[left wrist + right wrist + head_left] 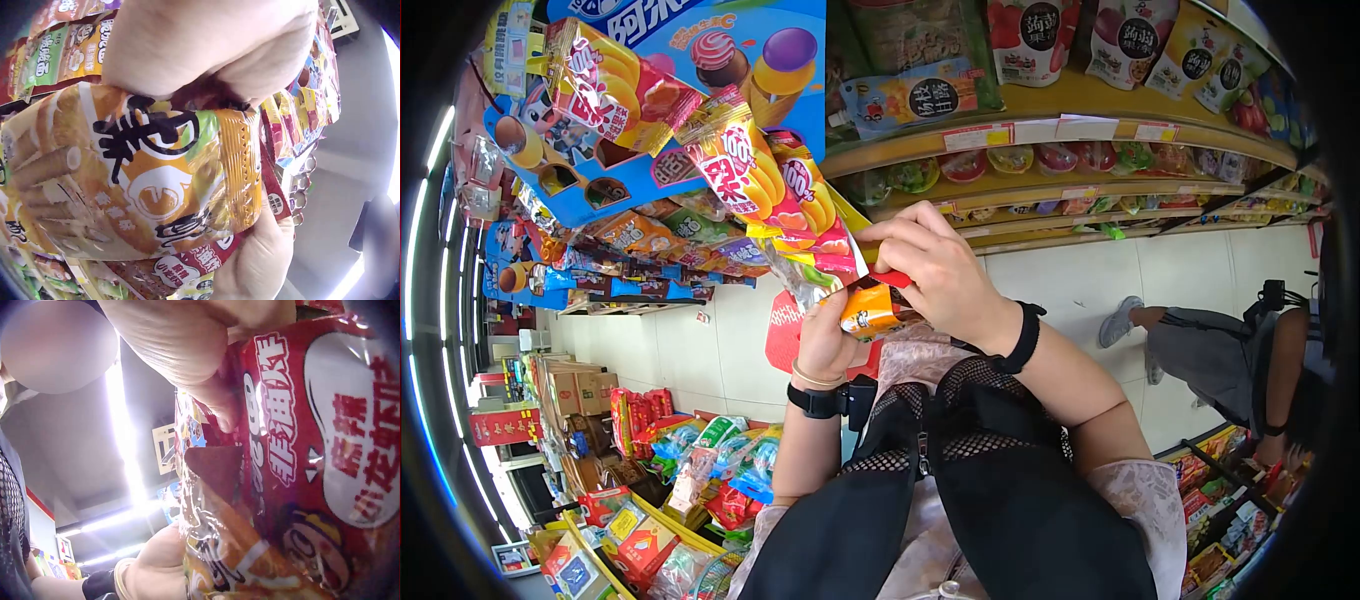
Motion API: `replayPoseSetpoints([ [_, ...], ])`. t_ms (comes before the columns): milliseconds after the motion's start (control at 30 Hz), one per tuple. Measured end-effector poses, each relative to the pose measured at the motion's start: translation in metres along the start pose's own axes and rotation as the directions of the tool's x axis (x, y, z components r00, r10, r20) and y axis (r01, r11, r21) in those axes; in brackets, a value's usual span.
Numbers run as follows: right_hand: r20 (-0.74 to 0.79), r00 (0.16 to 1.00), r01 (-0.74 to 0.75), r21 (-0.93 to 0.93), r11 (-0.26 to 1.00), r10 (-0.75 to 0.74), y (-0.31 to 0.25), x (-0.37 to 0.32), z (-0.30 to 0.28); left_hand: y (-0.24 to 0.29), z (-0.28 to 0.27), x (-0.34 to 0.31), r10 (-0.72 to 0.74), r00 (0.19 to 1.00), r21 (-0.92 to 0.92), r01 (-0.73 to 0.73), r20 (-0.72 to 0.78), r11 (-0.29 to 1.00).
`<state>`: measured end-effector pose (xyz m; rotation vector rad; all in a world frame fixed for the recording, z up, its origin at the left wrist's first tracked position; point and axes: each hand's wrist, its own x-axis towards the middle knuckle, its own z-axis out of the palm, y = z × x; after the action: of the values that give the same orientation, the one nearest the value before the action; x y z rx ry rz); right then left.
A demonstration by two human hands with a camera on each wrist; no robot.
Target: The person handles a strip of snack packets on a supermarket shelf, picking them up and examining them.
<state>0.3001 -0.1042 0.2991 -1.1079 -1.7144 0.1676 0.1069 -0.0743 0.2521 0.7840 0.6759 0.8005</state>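
Note:
My left hand (828, 345) grips an orange snack packet (868, 309), whose printed front fills much of the left wrist view (125, 206). Fingers of my right hand (935, 268) are curled round a red packet (890, 278) just above it; the red one looms large in the right wrist view (287, 406). The two packets overlap, with the red one partly behind the orange one in the left wrist view. Fruit-printed packets (740, 175) hang in a linked strip beside both hands, its lower end close to my fingers. The palms are partly hidden.
A blue display box (795, 60) stands behind the strip. Shelves (1040, 135) with bagged and cup snacks run across the upper right. Another person's leg (1200, 340) is at the right. Bagged goods (730, 460) lie at lower left, beside pale floor tiles (1040, 280).

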Motion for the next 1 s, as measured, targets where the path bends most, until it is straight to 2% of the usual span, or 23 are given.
replayPoseSetpoints([
  [33,0.017,1.0,-0.003,0.017,1.0,0.003,0.0,0.0,0.0,0.002,0.005,0.0,0.04,0.999,-0.033,-0.041,-0.03,0.999],
  [167,0.063,0.998,-0.026,0.089,0.996,0.02,0.0,0.0,0.001,0.003,0.002,0.002,0.049,0.998,-0.025,-0.05,-0.048,0.998],
  [300,0.041,0.998,-0.061,0.155,0.986,0.056,0.002,-0.001,0.002,0.002,0.004,0.002,0.042,0.998,-0.078,-0.045,-0.046,0.996],
  [500,-0.009,0.979,-0.196,0.207,0.959,0.202,-0.001,0.0,0.001,0.004,0.01,0.002,0.035,0.999,-0.052,-0.037,-0.038,0.998],
  [533,-0.023,0.985,-0.163,0.208,0.964,0.171,0.0,0.001,0.001,0.004,0.011,0.002,0.048,0.998,-0.052,-0.05,-0.03,0.997],
  [567,-0.036,0.99,-0.129,0.209,0.969,0.14,0.001,0.001,0.002,0.005,0.003,0.004,0.055,0.995,-0.022,-0.053,0.089,0.998],
  [667,0.003,0.994,-0.112,0.187,0.976,0.114,0.004,0.002,-0.001,0.001,0.002,0.005,0.088,0.995,-0.004,-0.088,0.051,0.996],
  [767,-0.041,0.995,-0.081,0.159,0.984,0.089,0.003,0.003,0.001,0.001,0.005,0.004,0.095,0.994,-0.002,-0.095,0.061,0.995],
  [1000,-0.022,0.998,-0.057,0.183,0.981,0.062,0.003,0.005,-0.003,0.001,0.003,0.006,0.126,0.988,0.008,-0.127,0.087,0.992],
])
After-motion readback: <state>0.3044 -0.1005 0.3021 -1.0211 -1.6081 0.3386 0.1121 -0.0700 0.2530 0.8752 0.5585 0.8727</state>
